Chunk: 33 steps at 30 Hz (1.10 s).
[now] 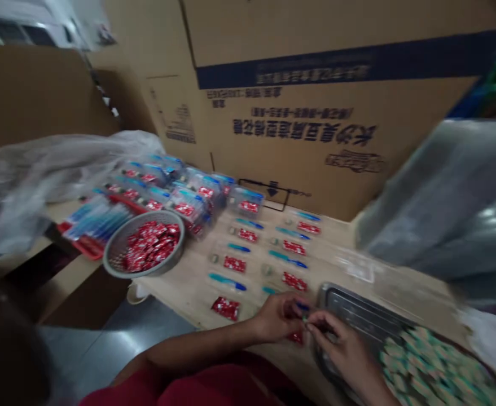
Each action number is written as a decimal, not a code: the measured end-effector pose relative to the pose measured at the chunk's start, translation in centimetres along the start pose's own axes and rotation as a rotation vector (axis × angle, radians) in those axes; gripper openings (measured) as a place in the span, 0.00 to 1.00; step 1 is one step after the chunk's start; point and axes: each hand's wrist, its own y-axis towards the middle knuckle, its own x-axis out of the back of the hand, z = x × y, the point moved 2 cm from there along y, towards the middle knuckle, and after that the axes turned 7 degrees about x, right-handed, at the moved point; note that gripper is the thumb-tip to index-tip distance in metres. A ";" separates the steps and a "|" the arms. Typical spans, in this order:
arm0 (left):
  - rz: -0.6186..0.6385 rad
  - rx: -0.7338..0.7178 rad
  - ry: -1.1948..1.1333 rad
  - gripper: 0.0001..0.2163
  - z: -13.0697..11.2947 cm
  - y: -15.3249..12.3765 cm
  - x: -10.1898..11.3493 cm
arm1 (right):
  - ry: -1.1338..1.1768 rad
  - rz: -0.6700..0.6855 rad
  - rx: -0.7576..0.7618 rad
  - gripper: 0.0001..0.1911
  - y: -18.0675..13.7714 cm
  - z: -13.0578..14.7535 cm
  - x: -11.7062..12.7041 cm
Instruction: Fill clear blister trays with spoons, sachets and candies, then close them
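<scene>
My left hand (278, 317) and my right hand (344, 347) meet at the near edge of a wooden table (188, 282), fingers pinched together over a small green item (304, 318) and a red packet (296, 337). The picture is blurred, so which fingers grip what is unclear. In front of the hands, sets of red packets (235, 263) and blue toothbrushes (227, 280) lie in two rows. A metal tray (358, 316) with small green packets (425, 366) sits under my right wrist.
A grey mesh bowl (116, 248) full of red packets stands at the left. Behind it lie filled clear bags (197, 194) and a red tray of blue toothbrushes (95, 223). Large cardboard boxes (315, 113) wall the back. Plastic bags (451, 203) bulk at the right.
</scene>
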 end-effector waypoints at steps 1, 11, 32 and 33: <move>-0.023 -0.017 0.015 0.22 -0.4 -1.0 1.3 | 0.024 0.034 0.005 0.08 0.8 0.5 -1.1; -0.811 -0.181 0.723 0.16 -3.3 -12.6 18.4 | 0.089 0.346 0.040 0.05 8.5 6.2 -15.3; -0.762 -0.188 0.709 0.11 -1.8 -12.9 20.0 | -0.556 0.297 0.247 0.11 8.3 7.0 -22.9; -0.751 -0.178 0.718 0.11 -2.0 -13.0 19.8 | -0.551 0.299 0.236 0.12 8.3 7.0 -22.9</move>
